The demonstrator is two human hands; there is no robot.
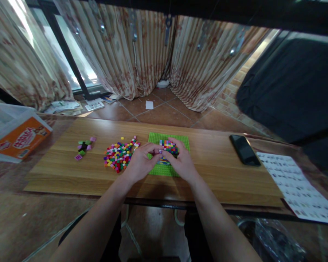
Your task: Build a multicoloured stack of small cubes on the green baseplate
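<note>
The left hand (142,162) and right hand (182,159) meet over the middle of the table. The left thumb and forefinger come close together at a tiny pale lilac block (160,151); whether they pinch it cannot be told. The right thumb points to the same spot, while the right forefinger reaches to the far side of the multicoloured block build (170,146); whether this hand grips anything cannot be told.

The build sits on the green baseplate (184,140), partly hidden by the hands. Just left of the left hand lies a loose pile of small coloured blocks (118,154), with a yellow block (122,138) apart at its far side. Farther left is a small cluster of pink, green and black blocks (83,146).

At the left end stands a clear plastic bin (9,109) with an orange label (22,140). Toward the right end of the wooden tabletop (215,174) lies a dark phone (244,150), and right of it a printed sheet (299,185). Beyond the far edge, patterned curtains (125,54) hang above a tiled floor (175,111).
</note>
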